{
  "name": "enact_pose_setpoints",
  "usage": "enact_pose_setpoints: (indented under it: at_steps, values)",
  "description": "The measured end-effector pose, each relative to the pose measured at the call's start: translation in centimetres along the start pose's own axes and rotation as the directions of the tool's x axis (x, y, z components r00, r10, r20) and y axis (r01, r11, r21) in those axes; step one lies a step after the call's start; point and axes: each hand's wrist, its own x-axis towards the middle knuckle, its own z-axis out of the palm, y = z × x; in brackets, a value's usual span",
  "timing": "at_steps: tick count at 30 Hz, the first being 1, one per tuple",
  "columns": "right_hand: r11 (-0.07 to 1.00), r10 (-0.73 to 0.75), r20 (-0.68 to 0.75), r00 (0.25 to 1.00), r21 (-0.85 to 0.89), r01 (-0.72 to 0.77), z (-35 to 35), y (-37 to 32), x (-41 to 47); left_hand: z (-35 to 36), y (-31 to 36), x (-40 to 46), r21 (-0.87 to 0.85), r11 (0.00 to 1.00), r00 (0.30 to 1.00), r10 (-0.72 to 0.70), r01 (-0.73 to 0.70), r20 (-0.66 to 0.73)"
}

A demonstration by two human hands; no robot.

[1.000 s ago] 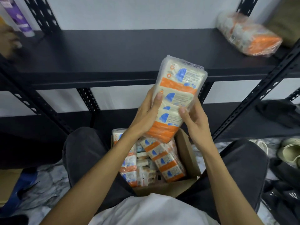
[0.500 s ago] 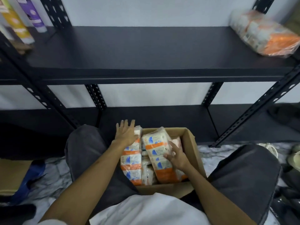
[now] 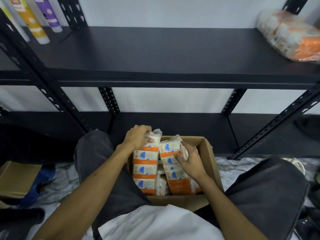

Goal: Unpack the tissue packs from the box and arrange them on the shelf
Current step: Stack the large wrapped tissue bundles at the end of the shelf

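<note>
Two tall tissue packs stand on end in the cardboard box [image 3: 210, 158], side by side, nearly touching. The left pack [image 3: 145, 168] has the left hand [image 3: 138, 138] curled over its far top end, fingers gripping the crinkled plastic there. The right pack [image 3: 174, 163] leans a bit to the right; the right hand [image 3: 189, 161] holds its upper right edge, fingers bent round the wrap. Hands sit apart, one per pack. More packs lie lower in the box betw. and under them, partly hidden.

Wrap is clear, glossy plastic; each pack shows stacked white panels w/ blue blobs and orange bands. Print is too small and blurred to read, no brand legible.

Box is plain brown corrugated card, open top, sitting betw. the person's knees in dark grey trousers, white shirt at the near edge.

Beyond it, a black metal shelf [image 3: 155, 54] w/ perforated angle uprights, matte flat boards. On its far right lies another pack [image 3: 290, 35], same orange and white, blurred. Far left: upright tubes [image 3: 39, 19], purple, yellow, pale; labels unreadable. Floor looks like grey-white marbled sheet. A second cardboard box [image 3: 16, 177] sits at left w/ smth blue beside it.
</note>
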Motion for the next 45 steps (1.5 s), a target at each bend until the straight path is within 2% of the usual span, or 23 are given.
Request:
enact_pose_setpoints:
  at_steps: [4,7,9,12,15,18,20,23,26,29,32,35,40,43,45]
  values:
    - [0.991,-0.103,0.036,0.994,0.092,0.099,-0.6,-4.3,-0.6,-4.4,2.9,-0.9,-0.082,0.988,0.989,0.124,-0.131,-0.085]
    - [0.922,-0.228,0.046,0.973,0.333,0.2,-1.8,-7.0,-1.0,-9.1,6.6,-1.1,-0.197,0.941,0.959,0.252,-0.275,-0.131]
    - [0.904,-0.227,-0.042,0.973,0.362,0.227,-3.5,-9.0,-1.3,-12.1,9.0,-1.2,-0.242,0.905,0.933,0.316,-0.351,-0.174]
    - [0.898,-0.239,-0.232,0.943,0.316,0.305,-6.8,-12.0,-1.1,-15.8,12.0,-1.3,-0.254,0.861,0.886,0.369,-0.44,-0.283]
    - [0.803,-0.258,-0.32,0.912,0.454,0.387,-10.0,-15.3,-0.6,-19.0,14.4,-1.4,-0.357,0.763,0.812,0.358,-0.539,-0.461]
    - [0.691,-0.249,-0.369,0.895,0.58,0.431,-13.9,-19.0,0.4,-20.7,15.5,-0.6,-0.539,0.585,0.771,0.266,-0.606,-0.578]
    - [0.675,-0.232,-0.407,0.884,0.587,0.447,-16.5,-21.3,2.2,-20.7,16.1,-0.2,-0.58,0.562,0.794,0.271,-0.59,-0.545]
    - [0.716,-0.175,-0.356,0.918,0.594,0.367,-19.3,-24.4,6.4,-19.7,17.7,0.7,-0.655,0.47,0.805,0.381,-0.592,-0.455]
    - [0.786,-0.141,-0.299,0.944,0.546,0.29,-20.2,-26.3,10.7,-19.3,19.0,3.1,-0.764,0.393,0.858,0.275,-0.512,-0.434]
    - [0.802,-0.043,-0.258,0.965,0.567,0.188,-20.2,-26.9,14.0,-19.5,19.4,6.1,-0.819,0.403,0.912,0.158,-0.409,-0.379]
    - [0.807,0.072,-0.186,0.98,0.588,0.052,-20.6,-26.9,15.8,-20.2,19.7,8.5,-0.892,0.377,0.968,0.085,-0.251,-0.237]
    - [0.775,0.148,-0.095,0.984,0.63,-0.056,-21.5,-26.8,16.4,-20.8,19.7,9.9,-0.93,0.337,0.989,0.05,-0.146,-0.137]
    - [0.731,0.103,-0.145,0.984,0.681,0.024,-22.8,-24.2,16.2,-20.2,18.2,10.1,-0.962,0.237,0.99,-0.008,-0.137,-0.143]
    - [0.666,0.043,-0.08,0.996,0.745,0.031,-21.9,-23.2,14.8,-18.8,18.5,9.7,-0.985,0.141,0.994,-0.019,-0.1,-0.104]
    - [0.669,0.007,-0.038,0.999,0.743,0.024,-21.2,-23.0,14.2,-18.1,19.3,9.6,-0.981,0.154,0.991,-0.043,-0.115,-0.123]
